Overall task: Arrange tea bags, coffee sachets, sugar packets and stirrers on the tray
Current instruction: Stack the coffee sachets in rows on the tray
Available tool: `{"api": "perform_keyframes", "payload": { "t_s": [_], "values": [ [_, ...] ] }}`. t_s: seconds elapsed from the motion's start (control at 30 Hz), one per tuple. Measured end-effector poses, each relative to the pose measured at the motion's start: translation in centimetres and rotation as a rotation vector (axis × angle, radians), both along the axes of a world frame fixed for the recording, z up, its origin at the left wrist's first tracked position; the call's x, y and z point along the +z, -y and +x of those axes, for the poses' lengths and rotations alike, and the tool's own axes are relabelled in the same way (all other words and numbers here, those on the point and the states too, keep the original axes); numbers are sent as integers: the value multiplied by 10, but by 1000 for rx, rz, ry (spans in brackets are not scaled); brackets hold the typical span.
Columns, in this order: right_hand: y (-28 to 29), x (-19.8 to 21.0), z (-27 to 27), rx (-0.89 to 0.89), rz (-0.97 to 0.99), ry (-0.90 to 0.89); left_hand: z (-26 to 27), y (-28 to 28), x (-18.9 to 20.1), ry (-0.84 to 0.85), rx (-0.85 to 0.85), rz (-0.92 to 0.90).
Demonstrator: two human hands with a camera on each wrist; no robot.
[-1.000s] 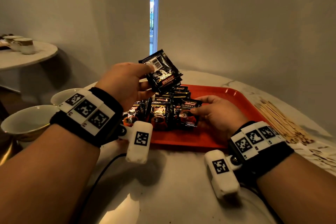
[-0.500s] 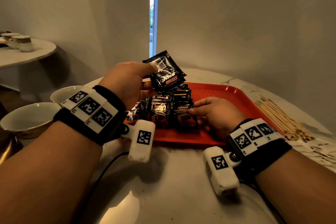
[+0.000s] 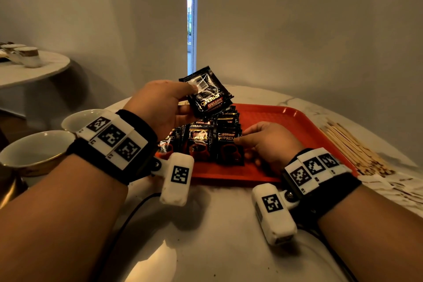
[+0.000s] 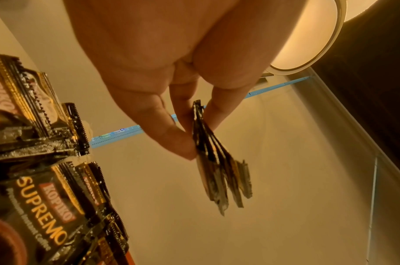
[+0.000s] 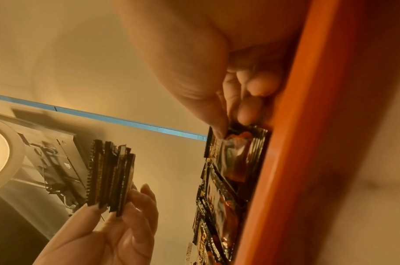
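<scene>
Left hand (image 3: 160, 104): thumb and fingers (image 4: 178, 141) pinch a small fanned stack of coffee sachets (image 3: 207, 92) by one edge, held up above the tray w/ the barcode side facing the camera; probably a reserve supply to feed from, kept clear of the rows below. Right hand (image 3: 267, 142) is low on the tray, thumb and fingertips (image 5: 219, 129) nipping the top edge of the nearest sachet in the laid-out rows (image 3: 201, 144), which lie overlapped like shingles on the left part of the red tray (image 3: 297, 126); looks like it's squaring or seating that sachet so the row stays even. Right half of the tray is bare, likely left for the other items. Wooden stirrers (image 3: 350, 144) lie in a loose bundle on the tabletop (image 3: 217, 224) just beside the tray's right rim, w/ pale paper packets (image 3: 389, 186) scattered near them, type not readable. Two white cups (image 3: 34, 151) sit at the left, off the tray. So coffee is part done; stirrers not yet on the tray.
</scene>
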State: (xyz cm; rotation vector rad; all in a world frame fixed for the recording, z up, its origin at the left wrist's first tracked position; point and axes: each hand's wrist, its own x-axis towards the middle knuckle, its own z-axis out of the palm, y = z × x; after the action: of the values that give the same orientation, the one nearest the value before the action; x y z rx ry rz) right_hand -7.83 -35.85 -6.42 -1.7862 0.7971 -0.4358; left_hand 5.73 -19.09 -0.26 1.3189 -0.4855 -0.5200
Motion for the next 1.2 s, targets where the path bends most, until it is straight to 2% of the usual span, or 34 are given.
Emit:
{"api": "perform_keyframes", "payload": {
  "t_s": [0.37,0.43,0.5,0.57,0.63,0.7,0.77,0.87,1.03,1.2],
  "values": [
    [-1,6,-3,-35,44,91,-3,0,-2,-19,-24,11],
    [1,12,-4,-93,21,175,-5,0,-2,-17,-61,16],
    [-1,21,-6,-89,72,350,-8,-1,-2,-3,-118,27],
    [-7,32,-8,3,205,534,-13,-1,-1,23,-180,44],
    [-14,38,-11,161,342,605,-19,0,0,39,-232,59],
    [-22,42,-14,309,392,577,-23,1,-1,52,-256,73],
    [-30,42,-14,380,372,540,-25,3,-3,84,-273,98],
    [-36,40,-9,319,357,546,-26,5,-8,124,-290,140],
    [-39,40,-11,335,381,563,-24,3,-10,168,-272,208],
    [-35,40,-10,253,460,585,-18,0,-5,171,-212,91]
  ]
}}
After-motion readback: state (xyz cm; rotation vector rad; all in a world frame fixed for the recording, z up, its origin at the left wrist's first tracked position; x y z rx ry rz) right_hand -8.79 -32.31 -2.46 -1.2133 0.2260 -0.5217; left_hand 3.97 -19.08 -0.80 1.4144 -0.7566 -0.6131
